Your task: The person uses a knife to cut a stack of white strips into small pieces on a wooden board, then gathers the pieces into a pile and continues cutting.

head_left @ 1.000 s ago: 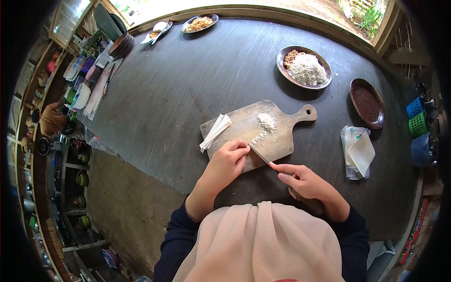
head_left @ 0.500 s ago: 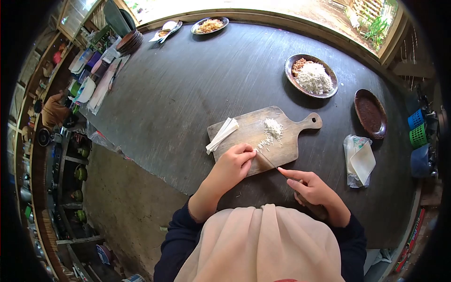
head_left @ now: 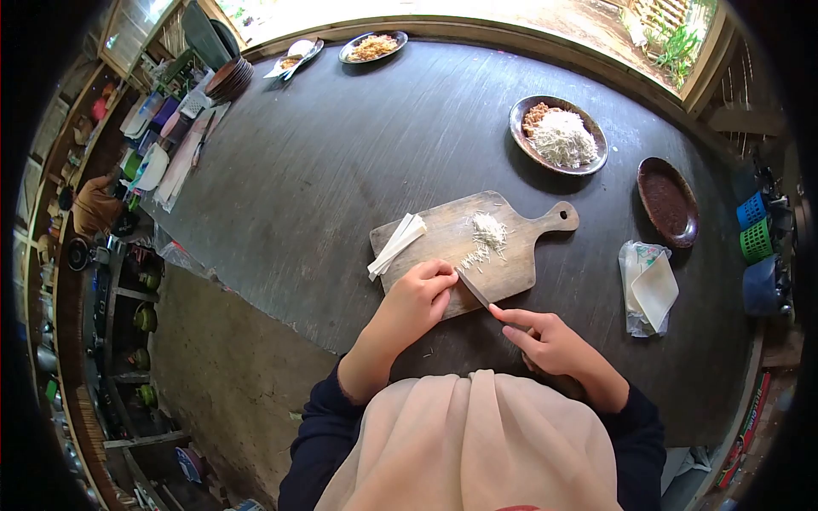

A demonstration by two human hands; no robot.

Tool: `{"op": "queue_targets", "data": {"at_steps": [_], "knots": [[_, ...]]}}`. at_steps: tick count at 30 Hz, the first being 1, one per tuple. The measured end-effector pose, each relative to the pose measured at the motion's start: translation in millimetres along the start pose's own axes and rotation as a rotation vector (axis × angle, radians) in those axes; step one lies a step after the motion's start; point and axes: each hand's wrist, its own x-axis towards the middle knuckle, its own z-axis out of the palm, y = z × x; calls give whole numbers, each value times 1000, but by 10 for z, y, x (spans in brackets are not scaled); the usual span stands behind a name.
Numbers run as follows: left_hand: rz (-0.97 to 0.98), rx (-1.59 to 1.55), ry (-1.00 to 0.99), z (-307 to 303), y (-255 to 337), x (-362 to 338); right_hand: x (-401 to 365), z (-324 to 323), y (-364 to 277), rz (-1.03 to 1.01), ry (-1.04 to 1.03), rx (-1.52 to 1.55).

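Note:
A wooden cutting board [head_left: 511, 288] with a handle lies before me on the dark table. My left hand [head_left: 417, 294] is closed at its near edge, fingertips pressed on a white strip that is mostly hidden beneath them. In my right hand [head_left: 550, 342] is a knife [head_left: 474, 289], gripped with the index finger along its back; the blade tip meets my left fingertips. Beyond them is a small pile of thin white shreds [head_left: 489, 232]. Several flat white strips [head_left: 399, 244] are stacked at the board's left end.
A brown plate [head_left: 517, 136] holds white shreds and reddish-brown food. Right of it are an oval brown dish [head_left: 667, 203] and white sheets on plastic packaging [head_left: 652, 294]. Two plates of food [head_left: 375, 48] [head_left: 300, 58] stand by the window ledge, near stacked brown plates [head_left: 228, 81].
The knife's blade has turned slightly, showing more of its flat side, and my right hand has shifted a little left. My left hand keeps its place on the board. The whole view has shifted slightly.

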Motion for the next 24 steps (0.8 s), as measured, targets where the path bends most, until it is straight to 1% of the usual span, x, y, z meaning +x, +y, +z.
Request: {"op": "queue_targets", "data": {"at_steps": [4, 7, 12, 19, 24], "knots": [[5, 9, 5, 6, -15, -8, 12, -67, 23, 8, -30, 28], [-20, -16, 3, 3, 3, -6, -9, -140, 49, 52, -76, 64], [-28, -29, 6, 4, 3, -8, -11, -92, 119, -5, -5, 179], [-11, -23, 10, 5, -12, -2, 11, -106, 191, -32, -46, 137], [-15, -22, -5, -4, -5, -3, 14, -87, 161, 7, -43, 137]]}}
